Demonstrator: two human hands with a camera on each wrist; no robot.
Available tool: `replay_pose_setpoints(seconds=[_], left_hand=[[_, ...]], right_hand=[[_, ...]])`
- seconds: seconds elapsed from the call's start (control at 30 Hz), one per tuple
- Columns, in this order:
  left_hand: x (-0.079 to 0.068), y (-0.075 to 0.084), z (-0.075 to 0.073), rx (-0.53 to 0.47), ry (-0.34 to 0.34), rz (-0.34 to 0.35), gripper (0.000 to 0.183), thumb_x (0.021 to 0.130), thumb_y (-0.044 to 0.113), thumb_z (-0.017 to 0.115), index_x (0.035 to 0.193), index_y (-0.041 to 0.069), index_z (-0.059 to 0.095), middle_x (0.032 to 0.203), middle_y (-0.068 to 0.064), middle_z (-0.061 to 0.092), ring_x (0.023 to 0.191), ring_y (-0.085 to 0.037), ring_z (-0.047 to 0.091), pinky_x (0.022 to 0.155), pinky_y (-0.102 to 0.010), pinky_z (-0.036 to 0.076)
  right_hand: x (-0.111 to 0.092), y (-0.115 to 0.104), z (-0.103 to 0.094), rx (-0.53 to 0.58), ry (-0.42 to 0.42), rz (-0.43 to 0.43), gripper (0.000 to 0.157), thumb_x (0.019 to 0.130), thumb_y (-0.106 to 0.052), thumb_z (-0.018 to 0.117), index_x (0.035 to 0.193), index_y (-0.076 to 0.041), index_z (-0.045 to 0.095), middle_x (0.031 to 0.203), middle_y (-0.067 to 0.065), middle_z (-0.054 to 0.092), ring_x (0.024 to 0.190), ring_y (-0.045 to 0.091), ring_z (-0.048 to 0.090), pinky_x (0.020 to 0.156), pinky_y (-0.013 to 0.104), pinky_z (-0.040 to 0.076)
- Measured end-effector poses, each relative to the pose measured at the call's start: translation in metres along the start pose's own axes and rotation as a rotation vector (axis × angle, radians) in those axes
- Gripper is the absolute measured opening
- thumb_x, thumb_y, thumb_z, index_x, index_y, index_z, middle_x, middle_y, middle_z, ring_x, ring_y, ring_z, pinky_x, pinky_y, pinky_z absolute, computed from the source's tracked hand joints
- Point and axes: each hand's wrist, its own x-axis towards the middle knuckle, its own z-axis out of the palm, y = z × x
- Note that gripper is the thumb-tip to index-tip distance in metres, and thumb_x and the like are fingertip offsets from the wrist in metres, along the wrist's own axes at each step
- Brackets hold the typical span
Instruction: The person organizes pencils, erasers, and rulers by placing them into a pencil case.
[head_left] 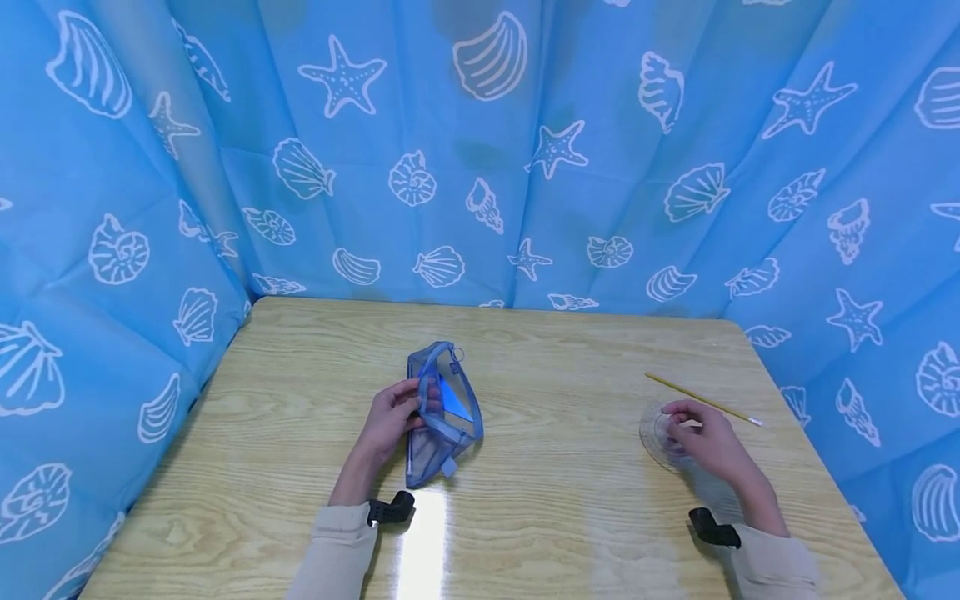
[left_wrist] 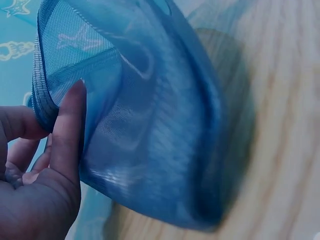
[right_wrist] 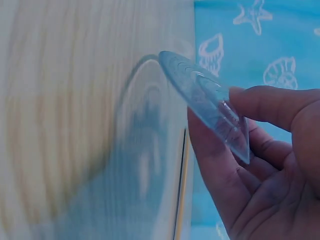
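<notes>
A blue mesh zip pouch (head_left: 429,462) stands with its mouth open on the left part of the table. My left hand (head_left: 386,418) pinches the zip edge between thumb and fingers, some fingertips reaching inside the mouth. Within the pouch shows a flat, bright blue piece (head_left: 453,402). Off to the right, my right hand (head_left: 708,437) holds a clear plastic protractor (head_left: 651,435). In the right wrist view the thumb lies on one face of the protractor (right_wrist: 192,87) and fingers on the other; it is tilted above the table, casting a shadow.
A yellow pencil (head_left: 675,387) with a white eraser end lies just beyond the right hand. The wooden table (head_left: 547,500) is bordered at the back and sides by a blue curtain (head_left: 480,142) with white shells and starfish. Each wrist wears a black camera mount (head_left: 392,508).
</notes>
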Motion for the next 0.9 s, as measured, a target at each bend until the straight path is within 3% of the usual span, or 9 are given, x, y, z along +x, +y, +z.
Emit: replay_pose_setpoints(seconds=[0.33, 0.67, 0.9], left_hand=[[-0.003, 0.005, 0.002, -0.032, 0.03, 0.018, 0.039, 0.102, -0.005, 0.047, 0.141, -0.006, 0.051, 0.121, -0.02, 0.069, 0.089, -0.009, 0.071, 0.067, -0.02, 0.055], [-0.008, 0.013, 0.005, -0.012, 0.049, 0.032, 0.038, 0.102, -0.005, 0.048, 0.14, -0.007, 0.053, 0.122, -0.023, 0.067, 0.085, -0.008, 0.068, 0.065, -0.02, 0.053], [-0.009, 0.013, 0.006, -0.023, 0.029, 0.031, 0.037, 0.103, -0.004, 0.046, 0.14, -0.006, 0.052, 0.124, -0.023, 0.067, 0.089, -0.01, 0.071, 0.073, -0.023, 0.058]], right_hand=[[0.02, -0.026, 0.037, 0.159, -0.05, -0.021, 0.026, 0.1, -0.002, 0.056, 0.122, 0.012, 0.057, 0.098, 0.017, 0.056, 0.074, 0.015, 0.069, 0.065, 0.031, 0.061], [0.037, -0.061, 0.075, 0.152, -0.117, -0.066, 0.022, 0.1, -0.001, 0.056, 0.12, 0.008, 0.059, 0.095, 0.014, 0.055, 0.068, 0.016, 0.064, 0.064, 0.031, 0.059], [0.05, -0.086, 0.102, 0.195, -0.154, -0.124, 0.022, 0.102, -0.006, 0.059, 0.121, 0.006, 0.059, 0.095, 0.014, 0.057, 0.073, 0.022, 0.069, 0.066, 0.033, 0.06]])
